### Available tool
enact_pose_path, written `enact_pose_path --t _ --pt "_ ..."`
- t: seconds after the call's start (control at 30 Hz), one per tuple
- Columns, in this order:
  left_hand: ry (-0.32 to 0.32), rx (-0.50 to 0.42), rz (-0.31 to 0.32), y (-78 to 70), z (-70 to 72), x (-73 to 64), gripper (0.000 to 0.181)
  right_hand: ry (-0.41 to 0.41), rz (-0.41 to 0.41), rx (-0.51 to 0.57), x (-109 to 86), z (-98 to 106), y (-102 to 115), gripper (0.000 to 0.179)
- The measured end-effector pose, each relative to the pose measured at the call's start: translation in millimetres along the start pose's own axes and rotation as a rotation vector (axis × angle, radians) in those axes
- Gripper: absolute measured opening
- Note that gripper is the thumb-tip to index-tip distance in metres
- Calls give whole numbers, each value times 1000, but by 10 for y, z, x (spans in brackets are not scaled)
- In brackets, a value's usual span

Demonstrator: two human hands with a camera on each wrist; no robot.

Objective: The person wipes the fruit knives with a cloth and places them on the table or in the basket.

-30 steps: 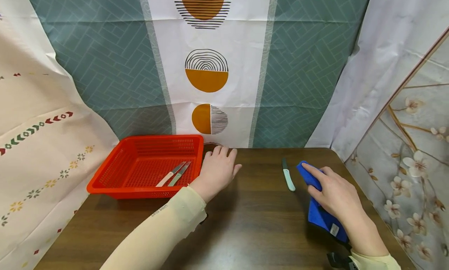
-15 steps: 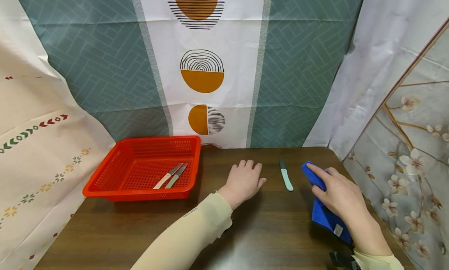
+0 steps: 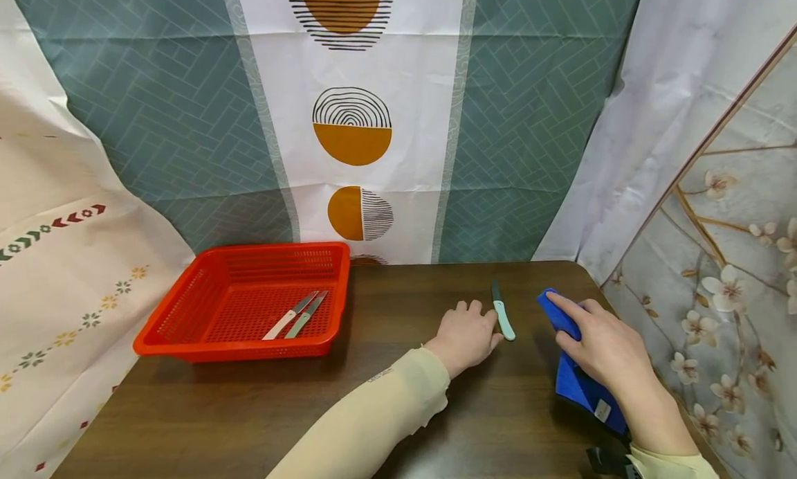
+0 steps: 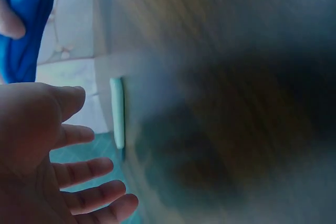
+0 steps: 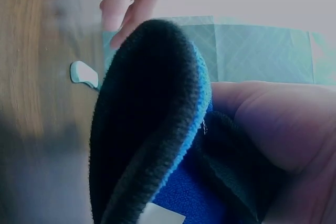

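Observation:
A paring knife with a mint-green handle (image 3: pixel 504 321) and a dark blade lies on the brown table, blade toward the back wall. My left hand (image 3: pixel 465 336) is just left of its handle, with relaxed, spread fingers and nothing held. In the left wrist view a gap shows between those fingers and the knife handle (image 4: pixel 117 113). Right of the knife, my right hand (image 3: pixel 600 340) grips a folded blue cloth (image 3: pixel 575 382), whose lower end hangs down with a white label. The right wrist view shows the cloth's dark inner fold (image 5: pixel 142 93) close up.
A red plastic basket (image 3: pixel 233 352) stands at the back left. Inside it lie two more knives, one with a white handle (image 3: pixel 278 325) and one with a pale green handle (image 3: pixel 301 324). Patterned fabric hangs (image 3: pixel 517 154) behind and on both sides of the table (image 3: pixel 373 389).
My left hand has moved right, from beside the basket across the table to the mint-green knife. My right hand keeps hold of the blue cloth, almost still. The camera has turned slightly right.

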State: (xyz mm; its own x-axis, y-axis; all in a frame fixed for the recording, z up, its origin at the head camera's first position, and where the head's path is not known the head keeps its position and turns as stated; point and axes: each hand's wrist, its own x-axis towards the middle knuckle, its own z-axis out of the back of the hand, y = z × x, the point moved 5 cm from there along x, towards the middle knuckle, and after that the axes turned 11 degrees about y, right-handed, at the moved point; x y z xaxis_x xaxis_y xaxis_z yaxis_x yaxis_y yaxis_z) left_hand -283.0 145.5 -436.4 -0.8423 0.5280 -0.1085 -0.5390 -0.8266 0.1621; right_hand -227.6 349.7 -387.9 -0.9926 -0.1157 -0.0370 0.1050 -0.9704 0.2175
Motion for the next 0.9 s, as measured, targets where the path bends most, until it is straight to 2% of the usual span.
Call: enact_pose_path --t 0.23,0.4,0.67,0.9 --pt "82 -36 15 -213 -67 127 50 5 -11 -5 -27 -7 -43 75" --pt "84 -26 22 -293 -94 199 49 4 -19 -5 -40 -9 -61 75" --pt "107 6 57 -306 -129 274 45 -9 -19 -8 -38 17 -50 75" --pt "76 23 46 -314 -174 361 44 -10 -34 -6 -46 30 -100 75"
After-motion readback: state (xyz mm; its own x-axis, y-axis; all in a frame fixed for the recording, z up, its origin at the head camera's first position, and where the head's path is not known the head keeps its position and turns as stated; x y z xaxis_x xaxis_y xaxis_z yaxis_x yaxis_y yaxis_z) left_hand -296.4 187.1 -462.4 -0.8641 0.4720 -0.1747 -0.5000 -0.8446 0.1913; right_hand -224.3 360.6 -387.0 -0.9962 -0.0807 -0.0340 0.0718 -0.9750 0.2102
